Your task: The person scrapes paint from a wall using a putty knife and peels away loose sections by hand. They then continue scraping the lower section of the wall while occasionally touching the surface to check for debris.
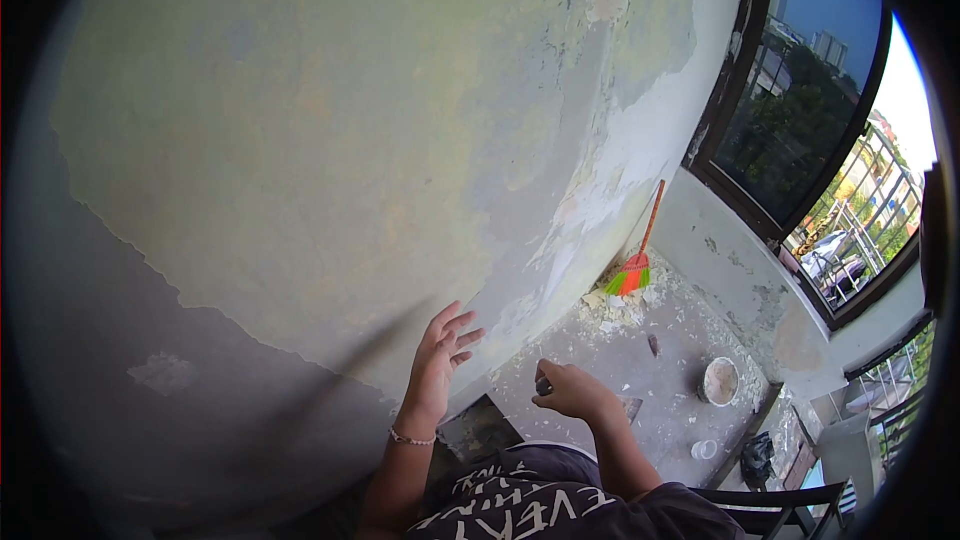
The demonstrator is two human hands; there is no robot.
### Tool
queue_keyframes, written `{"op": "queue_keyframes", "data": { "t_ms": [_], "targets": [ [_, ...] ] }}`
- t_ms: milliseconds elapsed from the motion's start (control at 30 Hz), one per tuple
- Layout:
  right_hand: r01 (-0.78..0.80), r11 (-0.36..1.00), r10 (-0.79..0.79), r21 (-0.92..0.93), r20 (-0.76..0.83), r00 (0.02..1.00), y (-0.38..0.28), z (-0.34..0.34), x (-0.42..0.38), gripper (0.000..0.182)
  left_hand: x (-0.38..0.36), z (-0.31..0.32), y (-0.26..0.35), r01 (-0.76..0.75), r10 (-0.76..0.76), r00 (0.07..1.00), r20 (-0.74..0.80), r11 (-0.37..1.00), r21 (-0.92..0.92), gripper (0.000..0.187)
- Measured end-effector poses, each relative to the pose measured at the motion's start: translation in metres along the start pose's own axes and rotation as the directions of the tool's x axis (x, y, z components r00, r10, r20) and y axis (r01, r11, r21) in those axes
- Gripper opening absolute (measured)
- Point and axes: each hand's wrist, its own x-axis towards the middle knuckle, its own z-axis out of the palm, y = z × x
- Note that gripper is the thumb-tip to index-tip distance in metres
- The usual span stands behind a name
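Note:
My left hand (440, 355) is raised in front of the peeling wall (330, 190), fingers spread and holding nothing, with a beaded bracelet at the wrist. To its right, my right hand (575, 390) is closed around a dark object (543, 383), of which only a rounded dark end shows by the thumb. The rest is hidden in the fist, and I cannot tell its kind. Much of the wall's paint is gone, leaving a pale greenish patch with ragged edges and grey, flaking strips toward the corner.
A broom (632, 275) with orange and green bristles leans in the corner among paint flakes. On the littered floor stand a white bucket (719, 381) and a clear cup (704, 449). A black plastic bag (757, 458) and a dark chair (780, 498) are at right, below the open window (800, 80).

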Motion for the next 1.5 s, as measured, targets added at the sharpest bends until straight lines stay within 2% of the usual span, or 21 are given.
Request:
{"op": "queue_keyframes", "data": {
  "t_ms": [133, 333, 400, 600, 800, 933, 1133, 1500],
  "targets": [
    [-0.043, 0.999, 0.045, 0.026, -0.055, 0.997, 0.023, -0.003, -0.009, 0.041, 0.034, 0.020, 0.013, -0.075, 0.069, 0.997, 0.041, 0.980, 0.186, 0.060],
    [-0.125, 0.990, 0.134, 0.066, -0.145, 0.980, 0.045, -0.015, -0.020, 0.040, 0.070, 0.036, 0.014, -0.142, 0.144, 0.990, 0.011, 0.952, 0.271, 0.061],
    [-0.182, 0.981, 0.189, 0.062, -0.130, 0.973, 0.052, -0.019, -0.020, 0.043, 0.075, 0.041, 0.015, -0.154, 0.155, 0.988, 0.018, 0.948, 0.278, 0.061],
    [-0.174, 0.979, 0.189, 0.107, -0.151, 0.970, 0.061, -0.023, -0.020, 0.045, 0.081, 0.051, 0.019, -0.180, 0.184, 0.983, 0.013, 0.941, 0.287, 0.062],
    [-0.204, 0.977, 0.211, 0.063, -0.128, 0.969, 0.053, -0.027, -0.014, 0.044, 0.082, 0.050, 0.020, -0.174, 0.176, 0.984, 0.015, 0.950, 0.258, 0.058],
    [-0.148, 0.988, 0.154, 0.053, -0.152, 0.976, 0.051, -0.024, -0.009, 0.039, 0.087, 0.041, 0.020, -0.127, 0.114, 0.991, 0.064, 0.957, 0.259, 0.056],
    [-0.121, 0.991, 0.129, 0.060, -0.144, 0.981, 0.053, -0.025, -0.007, 0.039, 0.076, 0.050, 0.026, -0.167, 0.178, 0.984, -0.023, 0.953, 0.253, 0.054],
    [-0.116, 0.991, 0.124, 0.059, -0.144, 0.982, 0.065, -0.024, -0.009, 0.040, 0.086, 0.060, 0.024, -0.161, 0.157, 0.987, 0.038, 0.934, 0.320, 0.060]
  ]
}}
